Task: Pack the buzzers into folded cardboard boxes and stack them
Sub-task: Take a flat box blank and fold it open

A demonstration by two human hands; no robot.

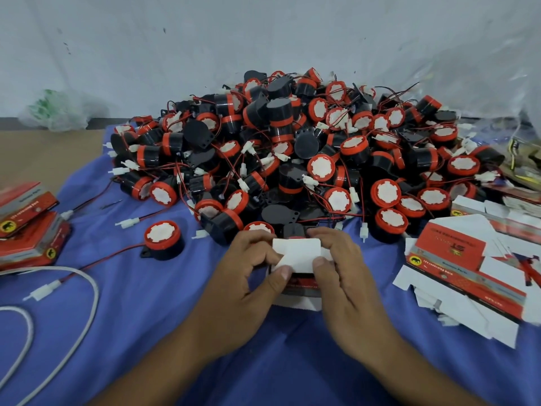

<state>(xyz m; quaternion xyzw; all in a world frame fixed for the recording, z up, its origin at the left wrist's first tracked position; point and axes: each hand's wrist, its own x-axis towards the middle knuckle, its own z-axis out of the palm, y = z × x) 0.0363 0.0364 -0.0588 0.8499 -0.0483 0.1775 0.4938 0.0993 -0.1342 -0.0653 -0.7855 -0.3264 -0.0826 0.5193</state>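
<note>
Box in hand: small cardboard box point(296, 254), lower centre of the frame, white flap facing up at me, red printed side showing below it.
Left hand point(243, 276): I grip the box's left side, fingers curled over its top edge, thumb on the flap.
Right hand point(345, 276): I grip the right side the same way, thumb on the flap's right edge; my two thumbs sit close, not touching.
Contents: hidden by the flap and my fingers, so I cannot tell.
Buzzer pile point(292, 148): black-and-red heap with tangled wires, centre of frame; its front edge is just above the box.
Loose buzzer point(164, 240): left of my left hand, apart from it.
Packed boxes point(26, 230): stacked at far left.
Flat boxes point(456, 259): unfolded, fanned out at right.
Surface: blue cloth point(146, 317).
</note>
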